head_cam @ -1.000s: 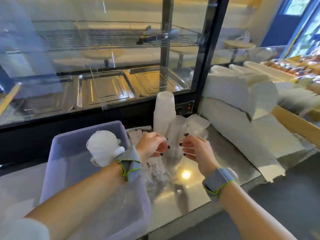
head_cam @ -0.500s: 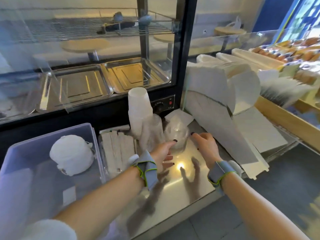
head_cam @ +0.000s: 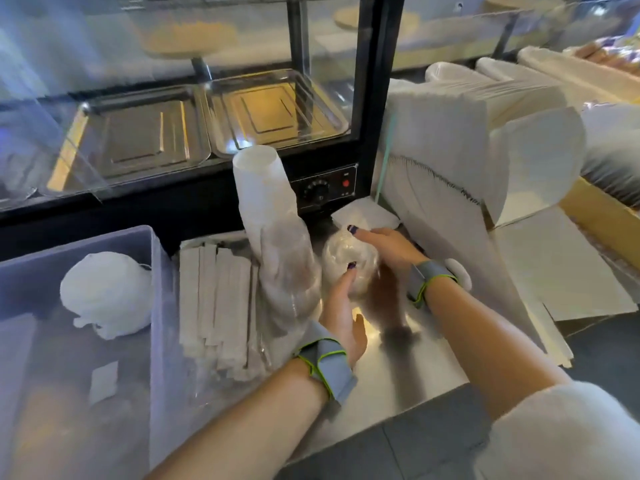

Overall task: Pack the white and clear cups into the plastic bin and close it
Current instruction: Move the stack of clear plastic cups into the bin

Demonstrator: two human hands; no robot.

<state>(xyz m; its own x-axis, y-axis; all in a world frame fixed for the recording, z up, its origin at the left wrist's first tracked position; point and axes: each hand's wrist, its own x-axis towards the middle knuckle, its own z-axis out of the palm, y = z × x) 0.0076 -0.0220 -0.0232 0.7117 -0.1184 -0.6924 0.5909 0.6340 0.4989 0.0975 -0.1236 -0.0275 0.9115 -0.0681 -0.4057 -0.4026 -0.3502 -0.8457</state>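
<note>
The translucent plastic bin (head_cam: 154,271) stands open at the left with a white wrapped bundle (head_cam: 104,292) inside. A tall stack of white cups (head_cam: 259,188) leans on the steel counter, and a stack of clear cups (head_cam: 291,275) stands in front of it. Just right of these sits a short clear cup bundle (head_cam: 349,268), blurred. My right hand (head_cam: 384,247) curls over its top and right side. From the near left, my left hand (head_cam: 343,313) presses its fingertips against the same bundle. No lid for the bin is in view.
Paper-wrapped sticks (head_cam: 218,299) lie between the bin and the cups. A glass display case (head_cam: 207,126) with metal trays backs the counter, with a control knob (head_cam: 320,188) behind the cups. Stacked white paper boxes (head_cam: 485,161) crowd the right side. The counter edge (head_cam: 398,417) runs close below my wrists.
Both hands left the tall cup stacks and went right to the short clear cup bundle, then closed around it. The view has shifted closer and to the right.
</note>
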